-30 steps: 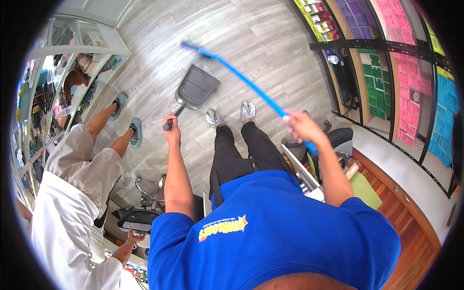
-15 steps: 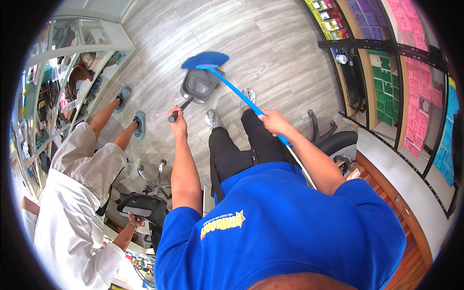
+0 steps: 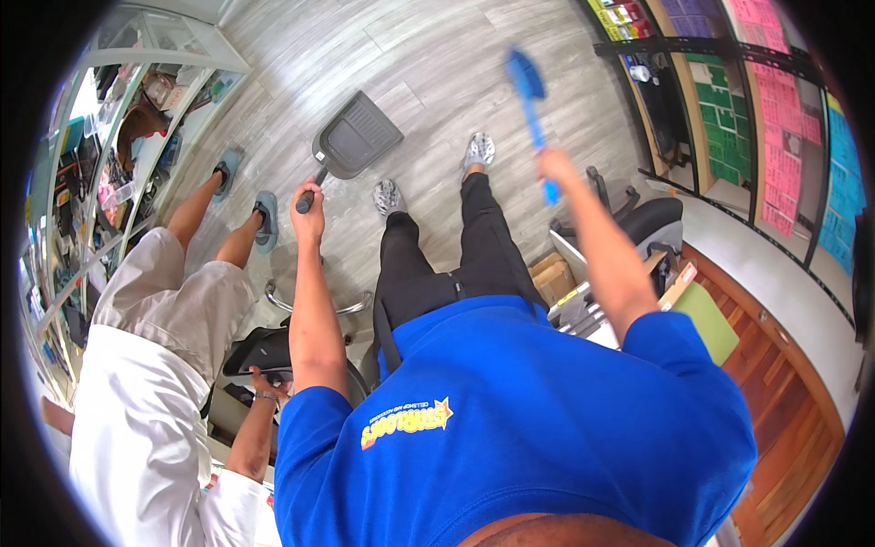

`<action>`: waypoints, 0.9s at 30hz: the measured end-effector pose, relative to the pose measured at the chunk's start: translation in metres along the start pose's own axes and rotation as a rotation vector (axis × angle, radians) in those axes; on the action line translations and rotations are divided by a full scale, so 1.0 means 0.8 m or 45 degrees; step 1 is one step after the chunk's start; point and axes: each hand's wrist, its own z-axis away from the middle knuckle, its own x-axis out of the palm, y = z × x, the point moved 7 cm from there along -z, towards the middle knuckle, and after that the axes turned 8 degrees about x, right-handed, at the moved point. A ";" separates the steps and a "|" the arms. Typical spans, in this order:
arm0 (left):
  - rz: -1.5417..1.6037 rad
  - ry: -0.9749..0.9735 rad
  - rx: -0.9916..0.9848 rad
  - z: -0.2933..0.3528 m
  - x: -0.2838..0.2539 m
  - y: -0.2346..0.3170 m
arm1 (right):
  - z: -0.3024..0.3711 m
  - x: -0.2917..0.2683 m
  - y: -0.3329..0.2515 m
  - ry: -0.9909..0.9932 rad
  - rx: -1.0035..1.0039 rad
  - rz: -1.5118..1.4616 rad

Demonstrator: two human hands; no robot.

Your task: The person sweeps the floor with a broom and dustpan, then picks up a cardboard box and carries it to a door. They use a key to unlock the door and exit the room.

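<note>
My left hand (image 3: 309, 214) is wrapped round the dark handle of a grey dustpan (image 3: 363, 135). The pan lies out in front of me, turned toward the right, and whatever it may hold is too unclear to make out. Farther right, my right hand (image 3: 557, 170) grips the blue handle of a broom (image 3: 532, 111). Its blue bristle head points away from me, well apart from the dustpan. Both the broom and my right hand are slightly blurred.
A person in a white shirt (image 3: 137, 410) is close on my left, near an office chair (image 3: 260, 351). Glass cabinets (image 3: 182, 55) line the left side. Shelving with coloured cards (image 3: 775, 137) runs along the right, and a black chair (image 3: 647, 223) stands behind my right arm.
The broom has left the dustpan and swung to the right with my right hand. My left hand has drawn the dustpan slightly left, and it has turned.
</note>
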 end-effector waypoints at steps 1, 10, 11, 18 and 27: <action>0.013 -0.007 0.022 -0.007 0.007 -0.002 | 0.043 0.054 -0.008 -0.241 0.241 -0.466; -0.028 -0.125 0.154 -0.034 0.058 0.008 | 0.324 0.105 0.095 -0.536 0.463 -1.485; -0.045 -0.182 0.204 -0.036 0.059 0.016 | 0.342 0.109 0.137 -0.478 0.564 -1.502; -0.160 -0.530 0.201 -0.034 0.098 0.046 | 0.227 0.219 0.283 0.008 0.879 -1.275; -0.259 -0.721 0.432 -0.014 0.189 0.069 | 0.349 0.297 -0.002 -0.719 0.637 -1.948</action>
